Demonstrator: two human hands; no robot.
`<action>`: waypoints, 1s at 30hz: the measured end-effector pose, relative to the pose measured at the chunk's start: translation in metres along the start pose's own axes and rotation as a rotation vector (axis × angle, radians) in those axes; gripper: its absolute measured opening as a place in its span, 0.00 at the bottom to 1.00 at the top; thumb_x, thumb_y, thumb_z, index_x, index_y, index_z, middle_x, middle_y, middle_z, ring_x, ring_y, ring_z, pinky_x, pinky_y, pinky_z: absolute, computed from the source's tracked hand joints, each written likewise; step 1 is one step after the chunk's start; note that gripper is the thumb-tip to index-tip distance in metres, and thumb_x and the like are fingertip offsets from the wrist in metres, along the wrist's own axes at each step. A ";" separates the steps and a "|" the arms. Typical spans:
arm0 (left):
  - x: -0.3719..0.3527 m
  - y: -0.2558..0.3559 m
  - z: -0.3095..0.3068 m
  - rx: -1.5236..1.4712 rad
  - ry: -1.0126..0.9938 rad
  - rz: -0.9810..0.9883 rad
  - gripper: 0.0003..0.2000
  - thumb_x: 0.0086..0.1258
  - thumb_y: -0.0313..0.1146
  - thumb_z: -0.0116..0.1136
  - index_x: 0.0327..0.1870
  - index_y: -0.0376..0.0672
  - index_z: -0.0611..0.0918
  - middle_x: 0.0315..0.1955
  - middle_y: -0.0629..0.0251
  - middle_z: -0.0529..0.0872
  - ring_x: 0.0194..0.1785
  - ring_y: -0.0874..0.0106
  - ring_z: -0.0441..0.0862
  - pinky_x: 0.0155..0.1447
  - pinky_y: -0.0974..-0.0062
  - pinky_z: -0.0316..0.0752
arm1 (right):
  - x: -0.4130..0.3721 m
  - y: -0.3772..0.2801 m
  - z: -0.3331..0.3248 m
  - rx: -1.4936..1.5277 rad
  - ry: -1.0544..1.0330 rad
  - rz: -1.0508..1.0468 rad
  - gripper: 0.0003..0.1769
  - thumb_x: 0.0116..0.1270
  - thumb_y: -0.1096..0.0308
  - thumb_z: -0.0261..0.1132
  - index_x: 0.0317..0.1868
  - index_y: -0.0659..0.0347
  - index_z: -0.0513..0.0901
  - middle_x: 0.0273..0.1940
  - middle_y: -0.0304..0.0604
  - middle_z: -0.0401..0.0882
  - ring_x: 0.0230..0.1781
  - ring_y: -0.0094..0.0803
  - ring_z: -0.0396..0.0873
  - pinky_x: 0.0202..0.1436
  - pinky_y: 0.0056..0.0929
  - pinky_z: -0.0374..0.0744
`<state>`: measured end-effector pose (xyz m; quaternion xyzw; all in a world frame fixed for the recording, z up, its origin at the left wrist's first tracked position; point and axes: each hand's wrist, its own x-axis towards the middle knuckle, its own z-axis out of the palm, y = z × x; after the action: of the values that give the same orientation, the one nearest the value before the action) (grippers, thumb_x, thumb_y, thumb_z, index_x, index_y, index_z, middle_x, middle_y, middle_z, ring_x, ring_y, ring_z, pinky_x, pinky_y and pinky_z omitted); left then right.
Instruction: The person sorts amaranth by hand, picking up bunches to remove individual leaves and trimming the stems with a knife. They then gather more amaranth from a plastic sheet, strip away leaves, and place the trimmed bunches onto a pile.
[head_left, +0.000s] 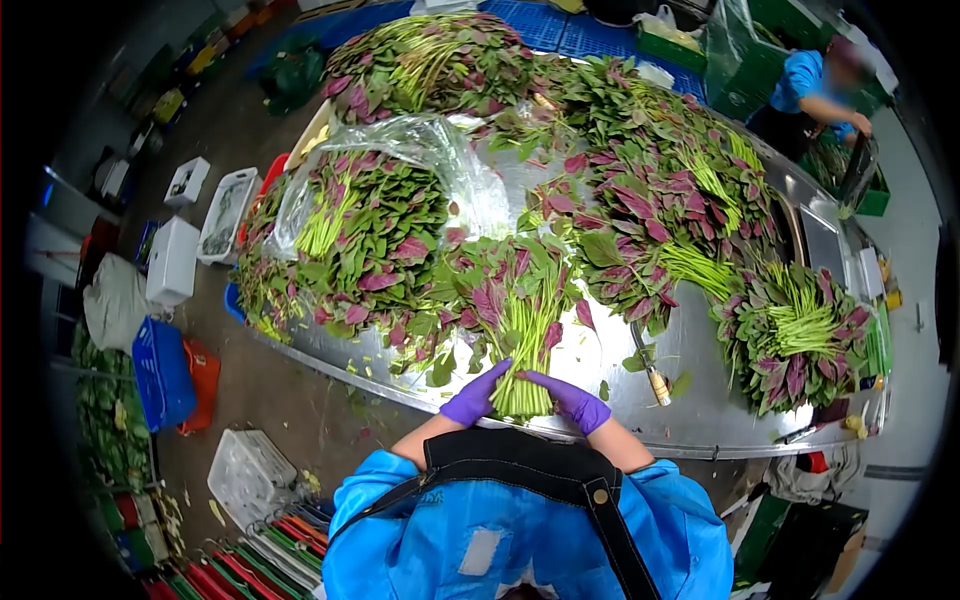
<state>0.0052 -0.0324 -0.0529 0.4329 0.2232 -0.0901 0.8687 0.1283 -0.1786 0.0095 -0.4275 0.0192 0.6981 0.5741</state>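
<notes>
A bunch of red-and-green leafy greens (pixel 525 325), which look like amaranth, lies at the near edge of the metal table, its cut stems pointing towards me. My left hand (pixel 480 394), in a purple glove, presses round the stems from the left. From the right, my right hand (pixel 572 400), also gloved in purple, has its fingers laid across the same stems. Both hands are closed on the bunch near the stem ends. To the right lies a knife (pixel 658 383) with a wooden handle, its blade partly beside loose leaves.
Large piles of the same greens (pixel 430 65) cover the back and right of the table (pixel 700 420). Clear plastic film (pixel 455 165) drapes over the left pile. Blue (pixel 163 375) and white crates (pixel 250 475) stand on the floor at left. A co-worker (pixel 805 95) bends over crates at far right.
</notes>
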 end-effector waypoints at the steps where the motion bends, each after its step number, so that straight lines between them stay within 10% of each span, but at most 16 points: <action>1: 0.003 0.026 0.020 -0.396 0.065 -0.328 0.21 0.69 0.41 0.47 0.57 0.36 0.70 0.47 0.55 0.79 0.51 0.69 0.76 0.58 0.72 0.69 | 0.000 -0.006 -0.001 -0.211 0.020 0.079 0.30 0.65 0.51 0.55 0.59 0.65 0.67 0.52 0.49 0.74 0.49 0.35 0.77 0.54 0.31 0.75; 13: -0.007 0.044 0.055 -0.086 0.114 0.053 0.19 0.66 0.42 0.50 0.48 0.34 0.76 0.37 0.62 0.83 0.39 0.75 0.81 0.48 0.78 0.73 | 0.002 0.007 -0.016 0.012 0.131 -0.159 0.26 0.57 0.67 0.64 0.55 0.66 0.70 0.47 0.44 0.77 0.44 0.32 0.78 0.50 0.27 0.75; 18: -0.021 0.057 0.029 -0.406 -0.030 -0.200 0.20 0.68 0.39 0.45 0.56 0.35 0.70 0.44 0.55 0.80 0.44 0.66 0.81 0.51 0.69 0.76 | -0.018 0.002 -0.041 0.393 0.013 -0.065 0.26 0.57 0.70 0.60 0.56 0.71 0.67 0.46 0.53 0.77 0.44 0.41 0.79 0.52 0.38 0.76; 30: -0.012 0.044 0.027 0.024 -0.083 -0.123 0.23 0.51 0.22 0.59 0.52 0.35 0.73 0.45 0.63 0.80 0.47 0.74 0.76 0.52 0.78 0.69 | 0.001 0.012 -0.008 0.015 0.169 -0.207 0.25 0.54 0.73 0.65 0.53 0.67 0.71 0.43 0.45 0.78 0.41 0.32 0.79 0.45 0.30 0.78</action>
<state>0.0185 -0.0273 -0.0016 0.4245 0.2119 -0.1641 0.8648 0.1230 -0.1865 -0.0017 -0.4803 0.0288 0.5964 0.6425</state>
